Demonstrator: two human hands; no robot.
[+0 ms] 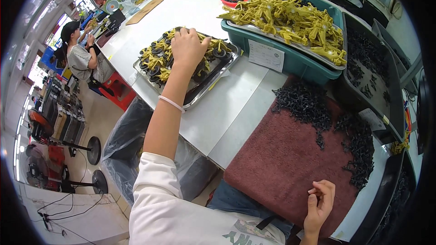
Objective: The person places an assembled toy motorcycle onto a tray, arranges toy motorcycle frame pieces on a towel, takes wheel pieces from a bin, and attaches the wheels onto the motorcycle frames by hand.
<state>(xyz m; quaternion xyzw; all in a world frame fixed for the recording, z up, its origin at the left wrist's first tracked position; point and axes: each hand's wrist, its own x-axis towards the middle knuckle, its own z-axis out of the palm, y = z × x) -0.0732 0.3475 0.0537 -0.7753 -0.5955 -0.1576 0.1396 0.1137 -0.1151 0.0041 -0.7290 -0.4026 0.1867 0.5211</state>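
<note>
1. The long white worktable (213,109) bears a teal plastic crate (290,59) topped by a tray of loose olive-yellow plastic frames (290,18).
2. A dark red cloth mat (281,163) lies nearer, with small black plastic parts (306,104) scattered along its far edge.
3. A flat metal tray (218,81) of yellow wheeled assemblies (156,61) overhangs the table edge; a hard press could tip it.
4. The left hand (188,47) rests spread on those assemblies; whether it grips one cannot be told.
5. The right hand (320,202), fingers curled loosely, holds nothing visible, near the mat's edge.
</note>
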